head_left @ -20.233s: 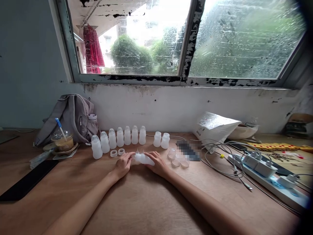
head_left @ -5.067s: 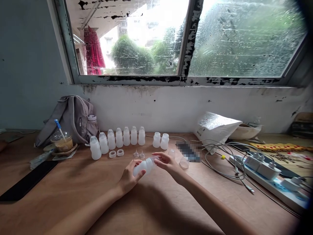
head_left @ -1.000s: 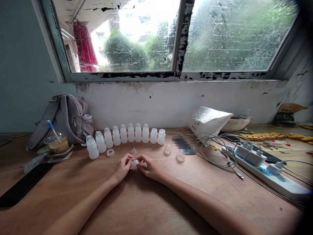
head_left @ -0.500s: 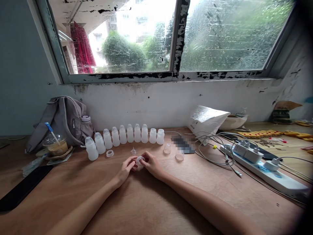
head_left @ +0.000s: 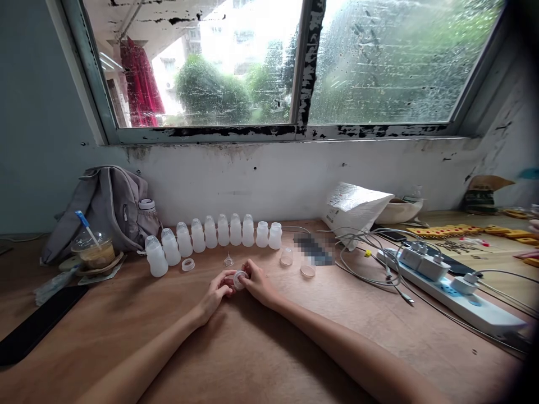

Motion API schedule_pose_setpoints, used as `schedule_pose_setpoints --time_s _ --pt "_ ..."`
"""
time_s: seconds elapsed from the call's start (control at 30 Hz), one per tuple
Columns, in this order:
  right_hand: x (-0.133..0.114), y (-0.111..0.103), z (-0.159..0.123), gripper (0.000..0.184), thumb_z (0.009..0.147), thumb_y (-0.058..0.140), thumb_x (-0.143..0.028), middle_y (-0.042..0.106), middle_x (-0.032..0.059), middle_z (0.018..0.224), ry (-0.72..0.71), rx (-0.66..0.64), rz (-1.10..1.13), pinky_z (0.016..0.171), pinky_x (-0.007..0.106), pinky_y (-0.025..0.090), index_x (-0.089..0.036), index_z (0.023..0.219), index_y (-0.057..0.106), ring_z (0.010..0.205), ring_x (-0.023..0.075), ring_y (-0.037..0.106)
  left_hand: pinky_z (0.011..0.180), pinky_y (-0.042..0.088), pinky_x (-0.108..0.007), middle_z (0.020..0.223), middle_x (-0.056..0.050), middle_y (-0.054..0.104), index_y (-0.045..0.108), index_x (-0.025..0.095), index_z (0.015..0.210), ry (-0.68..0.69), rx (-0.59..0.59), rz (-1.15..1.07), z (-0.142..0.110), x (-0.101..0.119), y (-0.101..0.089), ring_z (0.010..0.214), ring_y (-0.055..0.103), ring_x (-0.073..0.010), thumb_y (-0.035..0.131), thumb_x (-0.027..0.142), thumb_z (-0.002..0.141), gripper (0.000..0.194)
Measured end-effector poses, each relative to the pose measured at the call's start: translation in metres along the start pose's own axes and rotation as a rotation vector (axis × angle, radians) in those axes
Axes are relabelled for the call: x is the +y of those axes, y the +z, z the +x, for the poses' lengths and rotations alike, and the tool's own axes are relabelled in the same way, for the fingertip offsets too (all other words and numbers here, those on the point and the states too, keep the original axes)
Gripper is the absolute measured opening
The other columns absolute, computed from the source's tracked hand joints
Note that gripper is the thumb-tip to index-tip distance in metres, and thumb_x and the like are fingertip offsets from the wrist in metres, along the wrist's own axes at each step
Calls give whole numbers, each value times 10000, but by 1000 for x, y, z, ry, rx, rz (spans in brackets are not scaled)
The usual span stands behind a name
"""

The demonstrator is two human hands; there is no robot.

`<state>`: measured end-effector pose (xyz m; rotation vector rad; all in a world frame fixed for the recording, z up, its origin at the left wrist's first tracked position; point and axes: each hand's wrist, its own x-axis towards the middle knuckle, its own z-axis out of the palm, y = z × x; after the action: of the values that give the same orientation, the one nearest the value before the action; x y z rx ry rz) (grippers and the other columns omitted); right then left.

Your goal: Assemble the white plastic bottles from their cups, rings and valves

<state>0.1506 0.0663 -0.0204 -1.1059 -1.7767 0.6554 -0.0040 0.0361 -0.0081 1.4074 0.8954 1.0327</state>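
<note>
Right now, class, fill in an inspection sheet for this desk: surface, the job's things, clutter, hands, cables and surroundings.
Surface: wooden desk, bare in front of the arms.
Job's things: small white ring between both hands; row of nine white bottles along the wall; loose ring, clear nipple and two clear caps lie apart on the desk.
Clutter: grey bag, iced drink cup, white packet, black flat thing at the left edge.
Hands: left hand and right hand each have a fingertip grip on the ring.
Cables: white power strip with plugs; loose grey cables beside it.
Surroundings: rain-wet window above a stained white wall.
</note>
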Motion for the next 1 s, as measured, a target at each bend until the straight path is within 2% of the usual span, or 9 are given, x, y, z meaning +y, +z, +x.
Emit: schedule_pose_setpoints --time_s 0.23,0.43,0.6,0.77,0.87,1.0 --pt "3 1 0 81 652 452 -174 413 -61 582 -11 27 -16 498 203 293 -195 647 374 549 97 375 653 393 -252 823 -35 605 550 168 1023 30 -22 51 -2 3 1 726 506 -145 474 166 590 440" --pt "3 -2 0 94 664 511 -185 440 -52 618 -56 -2 107 491 197 316 -189 702 425 561 97 387 598 407 -236 686 -9 541 570 166 977 113 -7 102 -1 -2 1 667 505 -132 488 294 753 271" --pt "-5 -5 -2 87 708 534 -228 477 -35 633 -82 -15 124 516 207 333 -178 711 463 572 100 403 538 423 -212 833 -14 525 436 219 1153 151 81 128 1 -13 1 641 510 -107 545 371 759 436" --pt "-3 -4 -3 79 720 541 -233 517 -28 644 -115 -52 90 502 200 330 -171 724 492 550 92 410 489 427 -198 924 -30 508 409 223 1169 126 118 133 5 -16 -1 599 517 -88 582 427 721 522" --pt "-3 -3 -3 88 724 550 -230 542 -26 649 -136 -79 76 509 199 346 -171 773 507 546 90 434 525 441 -209 963 -57 538 440 198 1144 100 73 133 3 -11 -3 646 549 -109 599 428 710 517" --pt "-8 -7 -6 111 740 548 -240 577 -11 695 -137 -127 56 527 202 376 -175 820 509 576 97 477 589 443 -225 848 -57 611 526 158 1032 123 4 130 1 -3 -3 704 559 -137 581 396 740 381"
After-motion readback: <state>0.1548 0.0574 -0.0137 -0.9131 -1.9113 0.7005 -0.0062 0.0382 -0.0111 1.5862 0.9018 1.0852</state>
